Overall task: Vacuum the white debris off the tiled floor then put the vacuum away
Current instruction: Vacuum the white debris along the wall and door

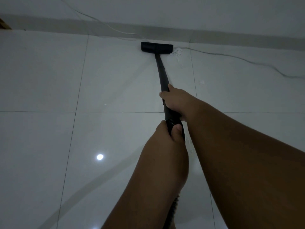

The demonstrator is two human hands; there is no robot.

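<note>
A black vacuum wand (pixel 161 70) runs away from me to a flat black floor head (pixel 156 46) that rests on the white tiles close to the wall. White debris (pixel 177 52) lies in a small heap just right of the head, with a few specks (pixel 202 82) nearer to me. My right hand (pixel 175 101) grips the wand from the right. Below it, my left hand (pixel 166 134) is closed around the ribbed hose cuff (pixel 171 121). The hose continues down behind my left forearm and is mostly hidden.
A thin cable (pixel 247 60) trails across the floor from the wall base to the right edge; another thin cable (pixel 92 18) hangs down the wall. A grey skirting (pixel 231 38) lines the wall. A brown wooden corner (pixel 4 24) shows at far left.
</note>
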